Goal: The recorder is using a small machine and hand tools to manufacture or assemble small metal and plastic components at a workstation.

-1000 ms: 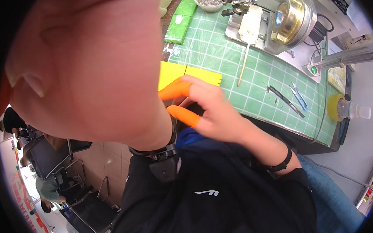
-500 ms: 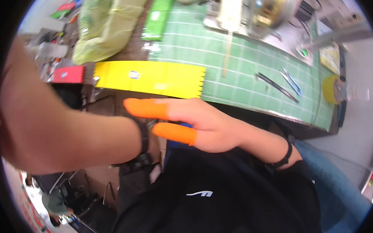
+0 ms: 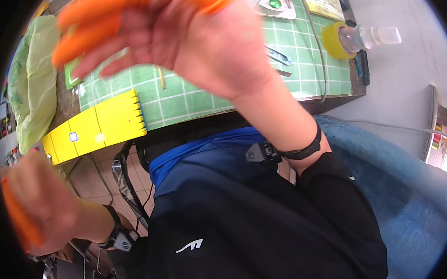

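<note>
My right hand (image 3: 213, 44) is raised over the green gridded mat (image 3: 171, 99), palm showing and fingers apart, with nothing in it. Orange finger cots cover its thumb and some fingers, and the fingertips look blurred. At the far left my left hand (image 3: 50, 204), also wearing orange cots, is smeared by motion. Its fingers are hard to make out, and I see no object in it. Nearest to it is a long yellow strip (image 3: 89, 127) with a notched end, lying along the table's front edge. Both wrists wear black straps with small devices.
Left of the mat lies a pale green-yellow plastic bag (image 3: 33, 84). Partly behind my right hand are a light blue tool (image 3: 279, 56) and a thin wooden stick (image 3: 161, 78). A clear bottle (image 3: 362, 37) with a yellow base stands right. A grey cable (image 3: 316, 49) crosses the mat.
My right hand has risen from in front of my body to above the mat, turning its palm into view. My left hand now shows at the far left. The view has shifted.
</note>
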Demonstrator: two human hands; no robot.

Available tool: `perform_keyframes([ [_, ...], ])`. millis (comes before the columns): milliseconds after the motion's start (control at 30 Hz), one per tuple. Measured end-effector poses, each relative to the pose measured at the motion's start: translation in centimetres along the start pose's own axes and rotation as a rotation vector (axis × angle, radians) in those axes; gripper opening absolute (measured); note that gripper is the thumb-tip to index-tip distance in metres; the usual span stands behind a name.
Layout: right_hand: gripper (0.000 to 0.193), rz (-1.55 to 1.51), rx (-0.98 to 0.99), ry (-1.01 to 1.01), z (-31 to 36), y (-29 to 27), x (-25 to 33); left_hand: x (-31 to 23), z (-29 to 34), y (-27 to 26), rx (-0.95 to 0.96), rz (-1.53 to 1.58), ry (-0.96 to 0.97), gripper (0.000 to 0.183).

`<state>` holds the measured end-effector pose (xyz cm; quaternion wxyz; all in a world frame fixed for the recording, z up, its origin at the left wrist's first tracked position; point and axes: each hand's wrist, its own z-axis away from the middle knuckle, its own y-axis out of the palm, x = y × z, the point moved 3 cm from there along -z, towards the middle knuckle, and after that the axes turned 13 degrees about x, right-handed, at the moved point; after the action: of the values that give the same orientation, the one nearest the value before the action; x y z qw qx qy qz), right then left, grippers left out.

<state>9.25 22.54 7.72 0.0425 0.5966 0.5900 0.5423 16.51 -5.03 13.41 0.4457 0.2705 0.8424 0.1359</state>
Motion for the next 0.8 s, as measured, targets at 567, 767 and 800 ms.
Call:
perform_keyframes([
  [567,0.044,0.399,-0.079,-0.11,2.3,-0.8,3.5,16.3,7.8,13.7,1.122,-0.638,-0.607,0.064],
  [767,0.041,0.516,-0.143,-0.112,2.4,-1.3,3.7,17.2,8.5,13.5,1.078,-0.624,-0.687,0.053],
  [800,0.041,0.531,-0.151,-0.11,2.5,-1.6,3.8,17.2,8.7,13.4,1.092,-0.599,-0.712,0.052],
])
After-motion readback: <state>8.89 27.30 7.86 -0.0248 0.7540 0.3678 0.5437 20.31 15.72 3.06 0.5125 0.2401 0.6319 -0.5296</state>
